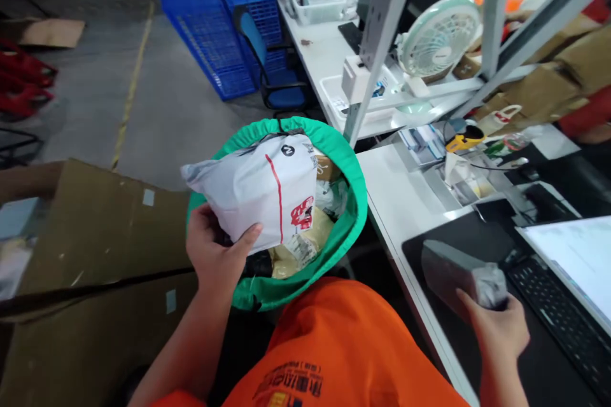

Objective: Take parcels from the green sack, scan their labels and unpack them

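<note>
A brown cardboard box (95,235) stands at the left. The left hand (214,254) grips a white parcel bag (260,191) from below, above the green sack (353,203) full of packets. On the right, the right hand (496,331) closes around a grey parcel (458,270) on the black mat (539,362), near the keyboard (563,318)

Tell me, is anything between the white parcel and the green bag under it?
Nothing visible. The left hand holds the white parcel right over the open green bag. Only other parcels lie inside, under it. The right hand holds a grey parcel over at the desk.
</note>
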Demonstrator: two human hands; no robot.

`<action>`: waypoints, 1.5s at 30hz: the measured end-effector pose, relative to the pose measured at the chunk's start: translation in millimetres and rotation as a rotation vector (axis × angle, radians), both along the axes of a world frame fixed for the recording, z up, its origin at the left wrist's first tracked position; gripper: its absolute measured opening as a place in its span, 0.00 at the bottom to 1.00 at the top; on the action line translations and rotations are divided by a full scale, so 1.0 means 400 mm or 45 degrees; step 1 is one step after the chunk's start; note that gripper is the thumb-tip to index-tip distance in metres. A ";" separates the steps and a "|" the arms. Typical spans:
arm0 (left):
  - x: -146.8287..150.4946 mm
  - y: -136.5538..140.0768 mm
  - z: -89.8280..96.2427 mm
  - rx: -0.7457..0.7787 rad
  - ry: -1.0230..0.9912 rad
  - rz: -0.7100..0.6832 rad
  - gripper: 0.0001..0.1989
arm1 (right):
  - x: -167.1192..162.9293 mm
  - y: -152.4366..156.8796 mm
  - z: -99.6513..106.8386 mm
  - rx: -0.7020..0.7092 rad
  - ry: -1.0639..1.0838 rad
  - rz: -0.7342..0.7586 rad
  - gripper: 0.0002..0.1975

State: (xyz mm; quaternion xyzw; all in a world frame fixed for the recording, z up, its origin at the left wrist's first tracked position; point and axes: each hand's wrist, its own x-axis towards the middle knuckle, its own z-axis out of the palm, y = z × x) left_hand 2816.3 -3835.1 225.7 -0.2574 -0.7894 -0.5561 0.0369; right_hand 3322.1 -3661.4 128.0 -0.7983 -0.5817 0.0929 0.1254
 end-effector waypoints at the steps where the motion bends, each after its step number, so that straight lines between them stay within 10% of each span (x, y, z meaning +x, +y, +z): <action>1: 0.015 0.026 -0.008 0.046 -0.096 -0.047 0.31 | 0.012 -0.033 -0.002 -0.016 -0.066 -0.032 0.38; 12: 0.322 0.261 -0.091 -0.012 -1.044 -0.650 0.32 | 0.061 -0.182 -0.097 0.367 -0.471 0.089 0.22; 26: 0.696 0.555 -0.279 -0.247 -0.906 -0.764 0.34 | 0.232 -0.049 -0.254 0.894 -0.446 0.635 0.24; 35: 0.802 0.663 -0.427 -0.682 -0.679 -0.817 0.37 | 0.311 -0.146 -0.368 0.535 -0.204 0.973 0.10; 39: 0.814 0.687 -0.409 -0.816 -0.402 -0.875 0.40 | 0.339 -0.163 -0.334 0.566 0.065 0.877 0.09; 45: 0.838 0.711 -0.262 -0.953 0.305 -0.964 0.35 | 0.338 -0.175 -0.319 0.463 0.301 0.386 0.15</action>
